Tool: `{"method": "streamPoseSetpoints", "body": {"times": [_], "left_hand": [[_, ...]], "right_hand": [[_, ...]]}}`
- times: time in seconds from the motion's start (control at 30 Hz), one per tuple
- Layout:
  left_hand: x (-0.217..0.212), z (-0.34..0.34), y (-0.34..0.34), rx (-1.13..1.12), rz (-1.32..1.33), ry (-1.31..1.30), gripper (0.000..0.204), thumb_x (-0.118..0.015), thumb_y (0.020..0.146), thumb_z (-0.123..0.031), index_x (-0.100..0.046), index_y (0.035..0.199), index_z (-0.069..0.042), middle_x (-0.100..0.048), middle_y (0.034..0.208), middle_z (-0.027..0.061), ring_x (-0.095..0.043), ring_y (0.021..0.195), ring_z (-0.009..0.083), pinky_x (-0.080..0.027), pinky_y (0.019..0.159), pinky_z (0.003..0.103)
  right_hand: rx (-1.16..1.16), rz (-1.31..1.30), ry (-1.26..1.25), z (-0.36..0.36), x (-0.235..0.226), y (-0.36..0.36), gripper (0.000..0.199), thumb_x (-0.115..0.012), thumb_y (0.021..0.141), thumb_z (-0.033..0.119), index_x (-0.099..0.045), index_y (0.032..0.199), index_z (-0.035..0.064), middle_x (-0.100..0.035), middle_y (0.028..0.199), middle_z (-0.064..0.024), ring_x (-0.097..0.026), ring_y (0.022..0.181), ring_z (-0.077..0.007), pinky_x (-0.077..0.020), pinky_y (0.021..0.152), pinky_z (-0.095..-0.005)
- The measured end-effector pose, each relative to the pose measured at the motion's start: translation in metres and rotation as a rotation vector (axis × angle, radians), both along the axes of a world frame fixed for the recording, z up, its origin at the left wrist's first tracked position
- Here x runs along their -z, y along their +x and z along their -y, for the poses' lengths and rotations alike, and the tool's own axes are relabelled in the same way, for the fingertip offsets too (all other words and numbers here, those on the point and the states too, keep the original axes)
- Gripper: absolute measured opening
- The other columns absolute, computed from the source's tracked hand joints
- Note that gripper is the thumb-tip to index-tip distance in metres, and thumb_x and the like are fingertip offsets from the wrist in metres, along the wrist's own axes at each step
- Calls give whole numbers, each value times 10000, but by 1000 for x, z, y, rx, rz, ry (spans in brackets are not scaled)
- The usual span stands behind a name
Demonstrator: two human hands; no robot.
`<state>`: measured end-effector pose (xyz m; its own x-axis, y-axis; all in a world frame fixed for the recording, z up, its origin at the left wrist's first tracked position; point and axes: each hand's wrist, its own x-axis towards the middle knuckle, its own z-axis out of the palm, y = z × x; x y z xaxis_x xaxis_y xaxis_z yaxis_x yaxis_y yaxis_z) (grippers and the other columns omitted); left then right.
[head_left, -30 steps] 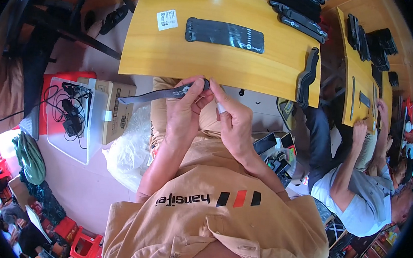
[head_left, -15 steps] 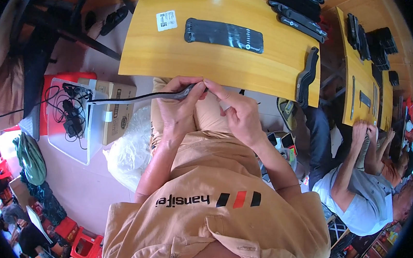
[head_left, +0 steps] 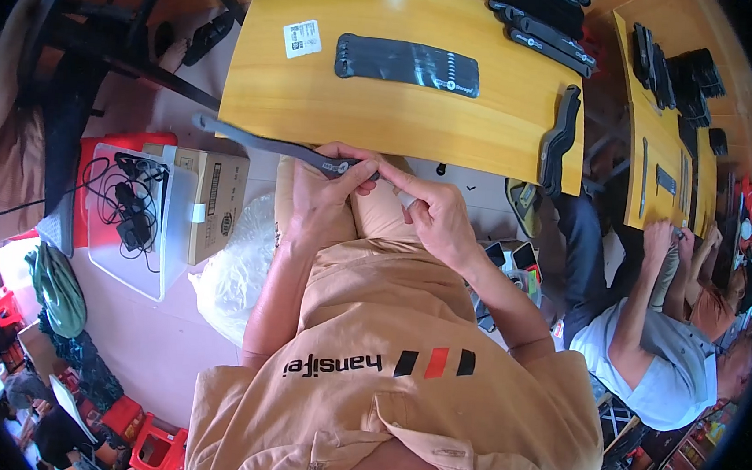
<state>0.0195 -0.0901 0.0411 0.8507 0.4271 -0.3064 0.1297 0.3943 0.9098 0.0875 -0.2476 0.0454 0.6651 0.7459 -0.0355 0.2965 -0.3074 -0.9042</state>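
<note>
My left hand [head_left: 312, 199] is closed round one end of a narrow dark grey strap [head_left: 264, 142], just off the table's near edge and above my lap. The strap's long free part sticks out to the left, its tip blurred. My right hand [head_left: 443, 218] meets the held end with its index finger stretched along to it; the thumb stands a little apart and the other fingers are curled. How that end sits at the right fingertips is partly hidden. Beyond both hands, a flat black band [head_left: 389, 64] in glossy wrapping lies on the yellow table [head_left: 315, 111].
A white printed label [head_left: 302, 38] lies left of the band. Stacks of black bands [head_left: 534, 22] stand at the far side, and curved straps [head_left: 560, 139] lie at the right edge. A clear bin [head_left: 122, 259] with cables is on the left. Other people [head_left: 650, 345] work at the right.
The strap's free end has swung up and away from the cable bin toward the table's left corner. Both hands have shifted slightly, staying together at the held end.
</note>
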Motion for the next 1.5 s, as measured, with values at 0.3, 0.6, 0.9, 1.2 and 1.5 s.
{"method": "streamPoseSetpoints", "body": {"times": [0.3,0.6,0.9,1.2,1.5], "left_hand": [[2,-9,1,41,-39,-136,182,-591,823,-117,-560,940,19,-615,782,86,-597,617,116,-503,565,220],[5,5,-2,134,-146,185,171,-487,857,-64,-591,855,71,-631,724,102,-610,596,128,-512,538,224],[10,7,-1,50,-92,211,150,-505,860,-82,-599,876,34,-618,711,73,-592,572,105,-498,517,215],[7,7,2,40,-36,64,192,-493,868,-95,-590,905,66,-630,736,99,-609,581,129,-517,524,225],[3,2,-1,64,-71,-39,217,-504,872,-141,-602,928,45,-623,738,86,-606,595,119,-507,545,226]], "right_hand": [[66,-312,109,-1,14,-8,524,-398,736,-108,-567,1156,156,-437,582,-97,-394,490,-99,-357,472,-239],[3,396,-141,-6,-14,-14,564,-468,738,-54,-484,1241,202,-584,691,-125,-573,583,-258,-458,512,-360],[-95,338,-120,5,-9,-7,559,-490,699,-59,-525,1193,198,-590,726,-123,-576,611,-315,-462,522,-386],[4,-117,-84,9,8,-6,596,-377,720,-153,-543,1192,172,-567,720,-46,-494,536,-94,-442,524,-225],[-82,-514,-16,6,-18,0,498,-330,826,-67,-484,1251,143,-487,628,10,-407,521,-57,-373,485,-192]]}}
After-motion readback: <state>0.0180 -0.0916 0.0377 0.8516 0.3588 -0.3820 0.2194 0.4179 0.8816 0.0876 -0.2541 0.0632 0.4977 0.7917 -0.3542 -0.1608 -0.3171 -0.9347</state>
